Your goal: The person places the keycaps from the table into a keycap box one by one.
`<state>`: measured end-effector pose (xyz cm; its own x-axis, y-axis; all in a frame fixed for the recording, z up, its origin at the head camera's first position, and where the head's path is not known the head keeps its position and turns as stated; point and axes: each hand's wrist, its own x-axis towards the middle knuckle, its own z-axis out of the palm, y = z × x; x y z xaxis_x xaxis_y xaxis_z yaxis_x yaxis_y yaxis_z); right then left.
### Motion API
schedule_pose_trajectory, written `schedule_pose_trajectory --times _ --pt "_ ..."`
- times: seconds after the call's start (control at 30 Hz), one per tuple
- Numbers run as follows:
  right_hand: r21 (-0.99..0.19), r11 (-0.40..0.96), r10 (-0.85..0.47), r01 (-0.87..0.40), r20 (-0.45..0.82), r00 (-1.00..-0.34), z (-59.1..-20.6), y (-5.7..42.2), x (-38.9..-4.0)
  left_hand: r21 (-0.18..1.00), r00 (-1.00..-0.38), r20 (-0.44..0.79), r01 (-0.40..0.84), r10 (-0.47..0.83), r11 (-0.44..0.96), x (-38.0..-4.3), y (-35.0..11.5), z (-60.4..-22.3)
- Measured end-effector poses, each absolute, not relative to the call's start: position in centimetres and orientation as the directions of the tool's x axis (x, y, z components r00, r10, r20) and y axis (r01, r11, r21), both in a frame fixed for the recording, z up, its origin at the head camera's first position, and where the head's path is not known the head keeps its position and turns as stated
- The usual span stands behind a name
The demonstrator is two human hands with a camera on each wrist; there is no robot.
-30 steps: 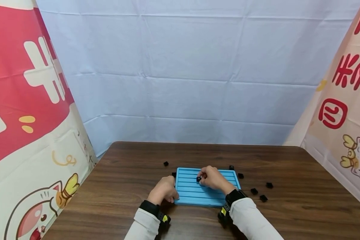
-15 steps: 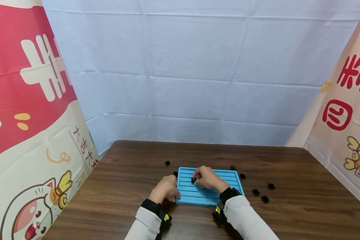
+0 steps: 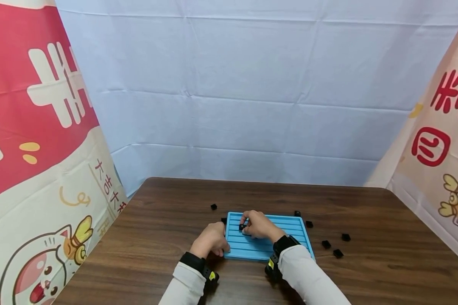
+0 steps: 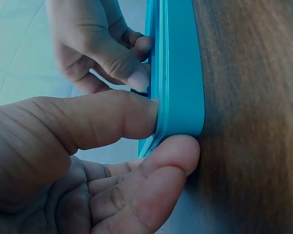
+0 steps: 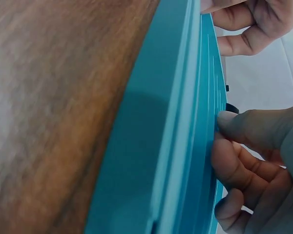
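Observation:
A shallow blue tray [image 3: 252, 250] with raised parallel ridges lies on the table. My left hand [image 3: 210, 240] holds its near left corner; in the left wrist view the thumb [image 4: 132, 116] presses the rim while the index finger touches the outer wall [image 4: 185, 73]. Over the tray's left half, my right hand [image 3: 260, 225] pinches a small black block [image 3: 242, 227] between thumb and fingertips. The right wrist view shows only a dark sliver of that block [image 5: 231, 108] beyond the thumb. Whether it touches the tray's floor I cannot tell.
Several small black blocks lie loose on the brown wooden table [image 3: 168, 220]: one behind the tray [image 3: 213, 206], one at its left edge [image 3: 224, 220], others to the right, such as a block [image 3: 338, 253]. A pale blue cloth [image 3: 244, 84] hangs behind; printed cloths hang at both sides.
My right hand has moved left across the tray with the black block between its fingers. The left hand stays on the corner. The head view has shifted slightly.

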<state>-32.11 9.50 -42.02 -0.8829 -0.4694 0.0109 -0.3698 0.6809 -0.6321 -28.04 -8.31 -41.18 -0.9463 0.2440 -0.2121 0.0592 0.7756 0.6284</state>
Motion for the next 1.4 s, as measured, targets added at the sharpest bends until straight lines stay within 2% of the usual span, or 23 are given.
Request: schedule_pose_trajectory --times 0.5,0.97,1.4 --pt "-0.525 0.727 -0.502 -0.442 0.031 -0.864 -42.2 8.2 -32.4 0.636 -0.951 -0.196 0.062 0.239 0.77 -27.9 -8.3 -41.5" --pt "-0.488 0.728 -0.518 -0.482 0.069 -0.853 -42.8 7.1 -32.7 0.637 -0.947 -0.209 0.058 0.245 0.769 -28.1 -8.3 -41.2" --pt "-0.573 0.705 -0.48 -0.418 0.048 -0.876 -42.7 6.7 -32.8 0.64 -0.944 -0.225 0.043 0.24 0.767 -27.8 -8.5 -40.5"
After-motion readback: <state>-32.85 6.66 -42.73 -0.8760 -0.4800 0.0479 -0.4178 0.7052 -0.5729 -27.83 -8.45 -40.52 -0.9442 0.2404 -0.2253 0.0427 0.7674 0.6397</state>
